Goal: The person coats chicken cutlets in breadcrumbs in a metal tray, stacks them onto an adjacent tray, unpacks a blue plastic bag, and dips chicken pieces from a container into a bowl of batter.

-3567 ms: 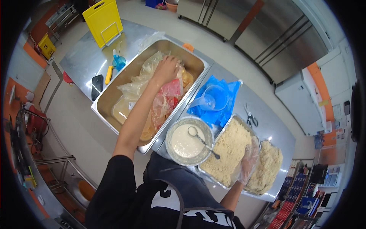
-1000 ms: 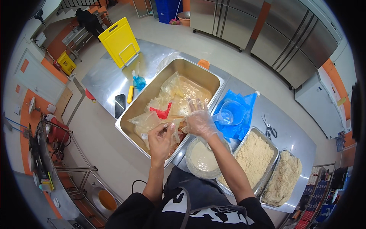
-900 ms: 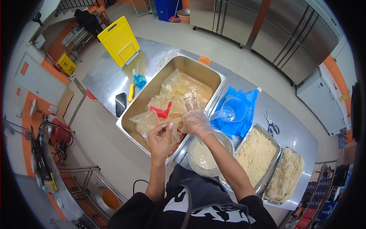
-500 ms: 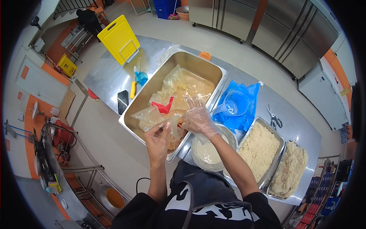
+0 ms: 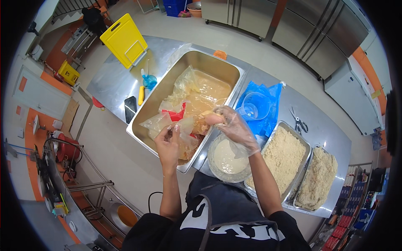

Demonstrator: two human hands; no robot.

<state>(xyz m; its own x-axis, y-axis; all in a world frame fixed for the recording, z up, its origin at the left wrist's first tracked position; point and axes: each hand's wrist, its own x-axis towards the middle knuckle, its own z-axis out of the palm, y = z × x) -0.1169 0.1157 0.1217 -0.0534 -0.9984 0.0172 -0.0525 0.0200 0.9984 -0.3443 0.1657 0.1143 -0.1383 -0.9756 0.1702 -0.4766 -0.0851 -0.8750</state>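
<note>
While gloved right hand (image 5: 235, 127) pinches pale raw meat piece (image 5: 210, 119) over deep steel pan (image 5: 217, 67), just above round batter bowl (image 5: 226, 157); bare left hand (image 5: 168, 140) grips clear plastic bag (image 5: 167, 121), fingers closed, level beside.

The worktop is crowded: the deep steel pan (image 5: 217, 69) full of plastic bags (image 5: 197, 92), the batter bowl (image 5: 226, 157) and two crumb trays (image 5: 284, 161) sit touching side by side. Bare steel lies left of the pan, between a yellow cutting board (image 5: 123, 39) and a phone (image 5: 130, 109). Scissors (image 5: 298, 122) lie on the open strip behind the trays.
</note>
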